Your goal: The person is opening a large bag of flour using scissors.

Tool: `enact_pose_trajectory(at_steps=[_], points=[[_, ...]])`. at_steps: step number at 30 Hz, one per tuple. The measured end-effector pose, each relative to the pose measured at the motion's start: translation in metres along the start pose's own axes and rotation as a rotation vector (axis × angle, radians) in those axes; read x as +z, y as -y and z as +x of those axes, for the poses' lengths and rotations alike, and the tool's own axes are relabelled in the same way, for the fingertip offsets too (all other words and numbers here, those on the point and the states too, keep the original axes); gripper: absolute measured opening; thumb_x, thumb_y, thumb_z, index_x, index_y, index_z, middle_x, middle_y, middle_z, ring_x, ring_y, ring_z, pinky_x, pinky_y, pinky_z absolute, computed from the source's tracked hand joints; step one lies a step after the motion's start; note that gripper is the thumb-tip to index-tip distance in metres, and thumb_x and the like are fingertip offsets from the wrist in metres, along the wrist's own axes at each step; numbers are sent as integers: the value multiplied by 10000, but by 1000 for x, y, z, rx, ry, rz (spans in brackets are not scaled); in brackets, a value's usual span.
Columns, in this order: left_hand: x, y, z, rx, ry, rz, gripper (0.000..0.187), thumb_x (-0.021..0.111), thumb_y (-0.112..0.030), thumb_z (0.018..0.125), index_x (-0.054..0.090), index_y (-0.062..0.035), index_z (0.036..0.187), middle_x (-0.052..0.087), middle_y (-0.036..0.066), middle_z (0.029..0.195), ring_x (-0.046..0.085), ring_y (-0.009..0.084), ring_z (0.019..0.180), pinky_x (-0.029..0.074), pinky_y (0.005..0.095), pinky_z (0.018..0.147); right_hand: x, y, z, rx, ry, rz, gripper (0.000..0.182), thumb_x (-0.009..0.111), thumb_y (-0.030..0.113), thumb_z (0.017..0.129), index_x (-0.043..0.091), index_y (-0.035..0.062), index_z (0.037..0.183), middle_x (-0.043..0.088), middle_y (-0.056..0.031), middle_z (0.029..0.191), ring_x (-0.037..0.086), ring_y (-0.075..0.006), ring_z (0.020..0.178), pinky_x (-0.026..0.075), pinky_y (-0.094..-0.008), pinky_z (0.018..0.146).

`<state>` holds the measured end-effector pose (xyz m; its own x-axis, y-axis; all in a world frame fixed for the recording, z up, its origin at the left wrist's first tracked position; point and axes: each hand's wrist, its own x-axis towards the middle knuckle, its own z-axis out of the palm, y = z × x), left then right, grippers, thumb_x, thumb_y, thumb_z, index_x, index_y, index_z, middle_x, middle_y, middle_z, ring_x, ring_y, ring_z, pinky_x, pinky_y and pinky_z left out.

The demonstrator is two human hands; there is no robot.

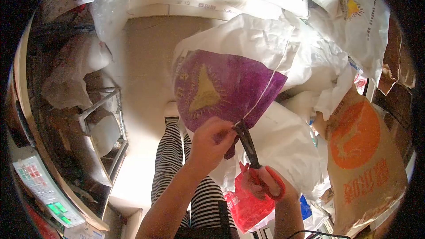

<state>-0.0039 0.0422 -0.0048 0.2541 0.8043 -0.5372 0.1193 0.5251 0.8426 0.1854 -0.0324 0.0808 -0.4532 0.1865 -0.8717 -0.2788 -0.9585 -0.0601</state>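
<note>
A large white sack with a purple printed panel and a yellow sun-like emblem stands in front of me. A pale stitching thread runs along its edge. My left hand is closed in a pinch on the sack's lower corner, at the end of the thread. In my right hand are scissors with red handles and dark blades. Their blade tips touch the thread close to my left fingertips. How far the blades are apart I cannot make out.
White printed sacks are stacked at the back. On the right stands a brown sack with an orange circle. A metal-framed rack and a device with green lit digits are on the left. Below lies a red bag.
</note>
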Motion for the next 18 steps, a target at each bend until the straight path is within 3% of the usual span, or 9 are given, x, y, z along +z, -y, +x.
enact_pose_trajectory(at_steps=[3, 6, 9, 13, 18], points=[[3, -4, 0, 49, -49, 49, 97, 652, -6, 797, 627, 8, 890, 572, 61, 834, 581, 125, 753, 459, 236, 666, 7, 2, 15, -167, 19, -186, 624, 323, 594, 938, 535, 8, 904, 436, -4, 502, 347, -87, 413, 282, -243, 413], [3, -1, 0, 62, -81, 18, 103, 655, -5, 795, 628, 5, 894, 579, 62, 835, 581, 130, 760, 460, 241, 670, 9, -3, 22, -129, 24, -172, 653, 308, 616, 933, 546, 10, 874, 433, -15, 472, 365, -108, 385, 281, -246, 387], [3, 2, 0, 46, -42, 8, 113, 660, -11, 803, 626, 6, 910, 584, 63, 838, 581, 135, 764, 462, 245, 676, 14, -10, 22, -138, -48, -40, 610, 373, 564, 945, 574, -8, 883, 392, 11, 450, 360, -85, 354, 271, -233, 357], [5, 7, -2, 31, -42, 0, 137, 657, -26, 816, 634, 13, 945, 587, 71, 829, 597, 138, 736, 482, 253, 660, 18, 11, 20, -253, -86, -244, 600, 387, 552, 944, 561, -22, 922, 436, 3, 484, 370, -72, 392, 289, -223, 380], [6, 11, -3, 0, -58, -24, 164, 654, -23, 822, 634, 13, 980, 591, 66, 846, 600, 126, 740, 490, 249, 655, 12, -14, 4, -266, 23, 76, 495, 435, 460, 957, 504, -16, 1075, 559, -44, 663, 383, -64, 456, 310, -211, 416]])
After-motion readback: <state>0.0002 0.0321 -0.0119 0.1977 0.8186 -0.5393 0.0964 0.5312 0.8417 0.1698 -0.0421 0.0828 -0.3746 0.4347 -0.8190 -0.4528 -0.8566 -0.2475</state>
